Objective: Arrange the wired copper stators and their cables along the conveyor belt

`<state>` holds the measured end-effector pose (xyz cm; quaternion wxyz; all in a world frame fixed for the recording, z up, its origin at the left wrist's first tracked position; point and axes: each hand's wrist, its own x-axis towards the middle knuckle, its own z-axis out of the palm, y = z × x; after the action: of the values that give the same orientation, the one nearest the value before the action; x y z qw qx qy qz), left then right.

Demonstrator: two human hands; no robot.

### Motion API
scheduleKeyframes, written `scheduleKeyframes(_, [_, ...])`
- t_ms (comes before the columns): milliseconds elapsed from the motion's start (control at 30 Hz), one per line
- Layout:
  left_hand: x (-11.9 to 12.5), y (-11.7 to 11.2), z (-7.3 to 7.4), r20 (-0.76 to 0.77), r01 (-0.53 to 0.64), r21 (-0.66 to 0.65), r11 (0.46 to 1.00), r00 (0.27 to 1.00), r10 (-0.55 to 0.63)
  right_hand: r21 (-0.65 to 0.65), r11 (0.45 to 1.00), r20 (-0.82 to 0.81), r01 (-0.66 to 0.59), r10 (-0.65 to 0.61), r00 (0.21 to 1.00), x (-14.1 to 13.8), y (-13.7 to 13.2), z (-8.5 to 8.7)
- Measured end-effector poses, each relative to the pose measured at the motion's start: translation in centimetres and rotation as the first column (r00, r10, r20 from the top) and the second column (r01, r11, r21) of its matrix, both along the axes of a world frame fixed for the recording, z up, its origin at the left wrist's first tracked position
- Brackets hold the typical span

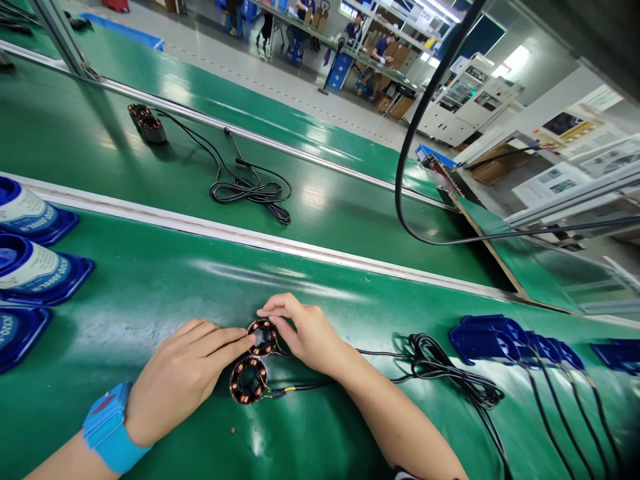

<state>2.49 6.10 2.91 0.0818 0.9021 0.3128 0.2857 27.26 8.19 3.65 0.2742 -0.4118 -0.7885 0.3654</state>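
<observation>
Two round copper-wound coil rings lie on the green bench in front of me. My right hand [305, 333] pinches the upper coil ring [262, 337] with thumb and fingers. My left hand [185, 373] lies flat beside it, fingertips touching the same ring's left edge. The lower coil ring [247, 380] rests just below, between my hands, with black leads running right to a coiled black cable bundle [440, 370]. A blue wrist strap [110, 427] is on my left wrist.
Blue-based white labelled units [30, 267] line the left edge. Blue flat parts with black leads [505, 340] lie at the right. On the green conveyor behind, another coil part [147, 123] and cable bundle [250, 190] sit. A black hose [405, 167] hangs at right. People work far behind.
</observation>
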Motion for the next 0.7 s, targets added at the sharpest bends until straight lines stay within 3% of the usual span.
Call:
scheduleKeyframes(100, [0.0, 0.0, 0.0, -0.002, -0.011, 0.004, 1.0, 1.0, 0.011, -0.093, 0.995, -0.012, -0.021, 0.02, 1.0, 0.3, -0.5, 1.1])
scheduleKeyframes(233, [0.1, -0.1, -0.1, 0.028, -0.038, -0.001, 0.999, 0.999, 0.038, 0.022, 0.999, 0.077, 0.026, -0.027, 0.997, 1.2, 1.9, 1.8])
scheduleKeyframes(367, [0.4, -0.1, -0.1, 0.07, -0.058, 0.02, 0.998, 0.996, 0.056, 0.284, 0.955, 0.301, 0.088, -0.176, 0.937, 1.3, 10.6, 0.9])
scheduleKeyframes(433, [0.5, -0.1, 0.1, 0.072, -0.066, 0.048, 0.997, 0.996, 0.062, 0.355, 0.933, 0.474, 0.049, -0.225, 0.851, 0.6, 16.0, 0.4])
scheduleKeyframes(533, [0.8, 0.1, 0.6, 0.061, -0.067, 0.096, 0.993, 0.996, 0.061, 0.363, 0.927, 0.699, -0.093, -0.206, 0.685, -1.0, 22.7, 0.2])
scheduleKeyframes(600, [0.9, 0.3, 0.8, 0.065, -0.074, 0.118, 0.99, 0.996, 0.066, 0.354, 0.923, 0.761, -0.147, -0.194, 0.619, -1.9, 25.5, 0.3])
scheduleKeyframes(700, [1.1, 0.7, 0.8, 0.063, -0.084, 0.151, 0.985, 0.995, 0.075, 0.342, 0.928, 0.806, -0.151, -0.206, 0.555, -2.5, 27.5, 0.5])
